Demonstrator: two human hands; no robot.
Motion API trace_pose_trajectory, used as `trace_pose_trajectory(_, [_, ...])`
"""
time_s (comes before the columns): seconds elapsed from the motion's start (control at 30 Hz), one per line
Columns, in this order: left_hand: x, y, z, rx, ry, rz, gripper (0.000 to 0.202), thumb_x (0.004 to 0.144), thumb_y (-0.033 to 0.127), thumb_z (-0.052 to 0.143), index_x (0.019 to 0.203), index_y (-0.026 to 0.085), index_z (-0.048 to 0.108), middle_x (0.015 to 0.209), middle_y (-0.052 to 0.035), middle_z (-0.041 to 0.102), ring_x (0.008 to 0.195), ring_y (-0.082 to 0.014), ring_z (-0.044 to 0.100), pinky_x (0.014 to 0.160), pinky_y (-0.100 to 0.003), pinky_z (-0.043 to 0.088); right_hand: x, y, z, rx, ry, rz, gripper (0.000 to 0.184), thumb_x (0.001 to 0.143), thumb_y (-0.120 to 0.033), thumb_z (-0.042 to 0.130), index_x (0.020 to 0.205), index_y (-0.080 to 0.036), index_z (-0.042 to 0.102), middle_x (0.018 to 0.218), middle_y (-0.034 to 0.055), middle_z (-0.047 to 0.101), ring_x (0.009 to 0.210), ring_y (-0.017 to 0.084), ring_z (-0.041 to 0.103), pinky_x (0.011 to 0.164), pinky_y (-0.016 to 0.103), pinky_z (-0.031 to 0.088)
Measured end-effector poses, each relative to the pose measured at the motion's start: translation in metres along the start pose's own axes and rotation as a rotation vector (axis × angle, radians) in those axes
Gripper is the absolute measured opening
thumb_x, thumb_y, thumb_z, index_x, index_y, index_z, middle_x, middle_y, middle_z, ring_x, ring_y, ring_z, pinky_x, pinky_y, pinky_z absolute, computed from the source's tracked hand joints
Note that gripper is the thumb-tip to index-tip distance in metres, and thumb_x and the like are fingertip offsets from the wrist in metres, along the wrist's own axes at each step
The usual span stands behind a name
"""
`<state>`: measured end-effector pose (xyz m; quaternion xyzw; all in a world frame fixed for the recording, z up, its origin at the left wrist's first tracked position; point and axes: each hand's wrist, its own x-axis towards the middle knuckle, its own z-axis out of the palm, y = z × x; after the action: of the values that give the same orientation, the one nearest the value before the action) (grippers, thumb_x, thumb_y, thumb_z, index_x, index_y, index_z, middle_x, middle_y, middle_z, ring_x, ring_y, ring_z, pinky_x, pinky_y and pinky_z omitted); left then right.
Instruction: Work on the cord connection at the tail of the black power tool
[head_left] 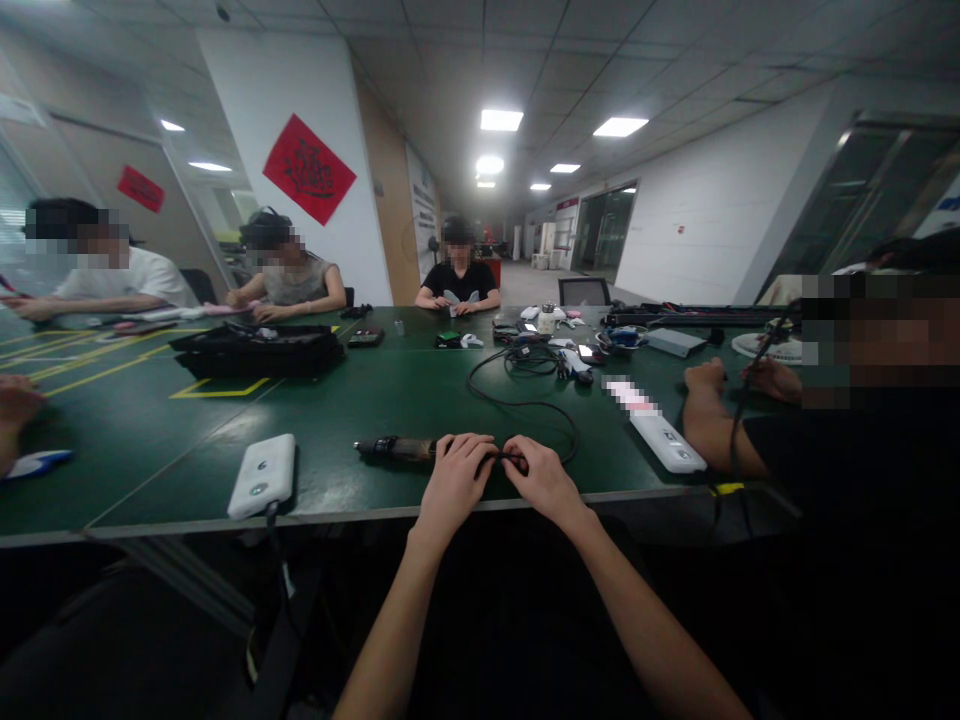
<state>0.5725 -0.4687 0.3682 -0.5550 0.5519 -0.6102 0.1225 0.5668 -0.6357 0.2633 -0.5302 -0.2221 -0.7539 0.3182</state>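
My left hand (459, 470) rests on the near edge of the green table (187, 420), its fingers curled over the right end of a dark cylindrical tool (394, 449) that lies flat and points left. Close beside it, my right hand (541, 476) pinches the thin black cable (525, 403) where it leaves the tool. The cable loops away across the table toward the far side. Both hands nearly touch each other.
A white power bank (262, 475) lies left of the tool, a white remote-like device (664, 440) to the right. A black case (259, 350) and a clutter of small gadgets (555, 345) sit farther back. Several people sit around the table; a person's arm (709, 420) rests at right.
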Motion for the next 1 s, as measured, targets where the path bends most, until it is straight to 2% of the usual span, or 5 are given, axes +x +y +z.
trace_pose_trajectory(0.2, [-0.0003, 0.0003, -0.0008, 0.002, 0.011, -0.022, 0.009, 0.100, 0.026, 0.066, 0.108, 0.027, 0.066, 0.126, -0.0028, 0.071, 0.123, -0.0244, 0.060, 0.111, -0.047, 0.036, -0.0002, 0.0001, 0.0007, -0.002, 0.000, 0.000, 0.010, 0.095, -0.017, 0.060, 0.102, -0.024, 0.063, 0.100, 0.0034, 0.069, 0.088, 0.019, 0.066, 0.079, 0.029, 0.051])
trace_pose_trajectory(0.37, [-0.0001, -0.0001, -0.0029, -0.006, -0.007, 0.003, 0.018, 0.099, 0.022, 0.065, 0.115, 0.030, 0.065, 0.131, -0.0018, 0.070, 0.126, -0.0243, 0.058, 0.113, -0.047, 0.034, -0.0003, -0.0005, 0.0003, -0.002, -0.002, -0.006, 0.010, 0.096, -0.017, 0.059, 0.102, -0.024, 0.063, 0.100, 0.0035, 0.069, 0.089, 0.019, 0.066, 0.080, 0.029, 0.052])
trace_pose_trajectory(0.73, [0.0005, -0.0012, -0.0022, -0.021, -0.015, 0.002, 0.014, 0.099, 0.021, 0.064, 0.111, 0.030, 0.064, 0.128, -0.0004, 0.070, 0.124, -0.0231, 0.059, 0.113, -0.045, 0.035, 0.0003, 0.0006, 0.0010, -0.013, -0.003, -0.006, 0.011, 0.095, -0.017, 0.060, 0.101, -0.025, 0.062, 0.099, 0.0031, 0.069, 0.089, 0.019, 0.066, 0.080, 0.030, 0.052])
trace_pose_trajectory(0.9, [0.0013, -0.0009, -0.0024, -0.020, -0.008, -0.021, 0.012, 0.099, 0.023, 0.065, 0.110, 0.027, 0.063, 0.119, -0.0021, 0.072, 0.118, -0.0238, 0.061, 0.110, -0.045, 0.037, 0.0003, 0.0000, 0.0004, -0.014, -0.004, -0.008, 0.010, 0.095, -0.017, 0.061, 0.102, -0.025, 0.063, 0.100, 0.0034, 0.069, 0.089, 0.019, 0.066, 0.080, 0.029, 0.052])
trace_pose_trajectory(1.0, [0.0012, -0.0007, -0.0029, -0.022, -0.020, -0.008, 0.016, 0.098, 0.022, 0.065, 0.113, 0.029, 0.064, 0.124, -0.0012, 0.071, 0.122, -0.0233, 0.060, 0.112, -0.045, 0.036, 0.0001, -0.0005, 0.0001, -0.013, -0.001, -0.007, 0.010, 0.095, -0.017, 0.060, 0.101, -0.024, 0.063, 0.099, 0.0032, 0.069, 0.089, 0.019, 0.066, 0.080, 0.029, 0.052])
